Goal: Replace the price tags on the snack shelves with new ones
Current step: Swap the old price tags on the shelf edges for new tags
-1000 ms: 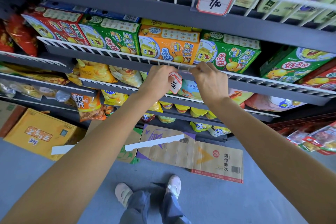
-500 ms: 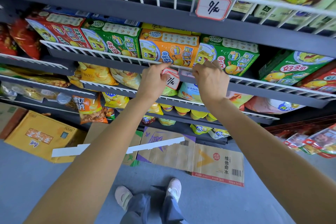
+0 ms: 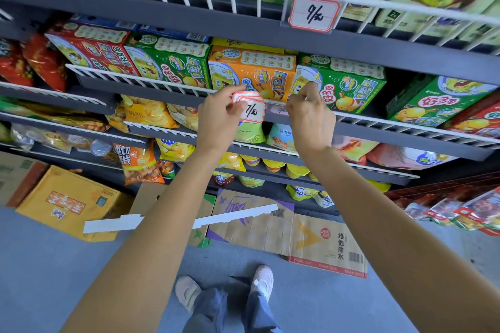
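The price tags, a small stack of red-bordered white labels with a handwritten "7" on the front one, sit pinched in the left hand, held just in front of the white wire rail of the snack shelf. A second ago the stack was lower and tilted, half hidden behind the fist; now it is raised level with the rail, facing out and easy to read. Just to its right, the clear tag holder clipped on the rail shows only a faint card, too blurred to read. The right hand has its fingers curled at the holder's upper edge; they seem to pinch it, though I cannot tell whether they grip the plastic or a card inside. It has shifted up slightly along the rail over the same second.

This suggests the swap at this slot is under way: the holder is being opened or steadied, and a new tag is ready to go in.

Behind the rail stand an orange snack box and a green snack box. On the shelf above, another holder already carries a "9" tag. Flattened cardboard lies on the floor below.
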